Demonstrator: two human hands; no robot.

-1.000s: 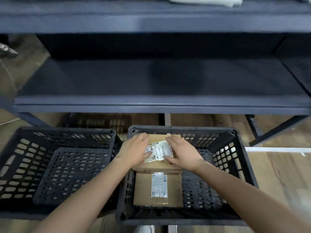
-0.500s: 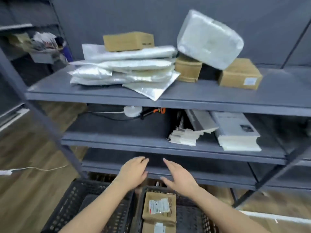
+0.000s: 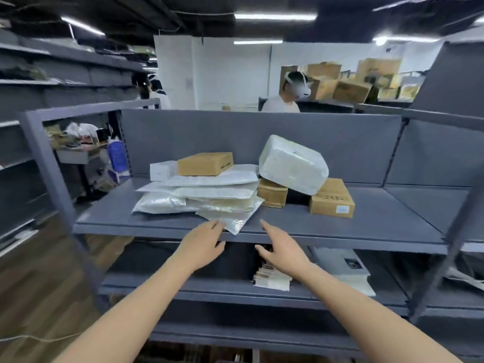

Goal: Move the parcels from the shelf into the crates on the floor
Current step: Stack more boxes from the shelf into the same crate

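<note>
Both hands are reaching and holding nothing. The left hand (image 3: pixel 201 244) is loosely extended, its fingertips right at the overhanging corner of the lowest silver mailer (image 3: pixel 233 222) (contact or not, cannot tell). The right hand (image 3: pixel 282 250) is spread flat just right of that corner. The parcels are lying on the shelf (image 3: pixel 366 229) just beyond the fingertips. The crates are not showing in this view.

Risks, as judged:
- **Mailer stack:** The mailer stack (image 3: pixel 209 195) beyond the left hand is carrying a flat brown box (image 3: pixel 205 163) on top. Pulling the bottom mailer by its corner is likely dragging the slick layers above and tipping that box off.
- **Bundle:** Beyond the right hand, the white wrapped bundle (image 3: pixel 293 165) is leaning tilted across a small brown box (image 3: pixel 272 192) and a labelled brown box (image 3: pixel 331 199). Taking either box first is risking the bundle rolling off the edge.
- **Grip:** The glossy film is inviting a one-handed pinch to slip.

Versus earlier: a second ago both hands were pressing a labelled box into a floor crate. Half a second ago they were rising, released, before a lower shelf, with that crate below them. Now they are arriving at the parcel shelf's front edge. The stack and bundle are looking unmoved.
</note>
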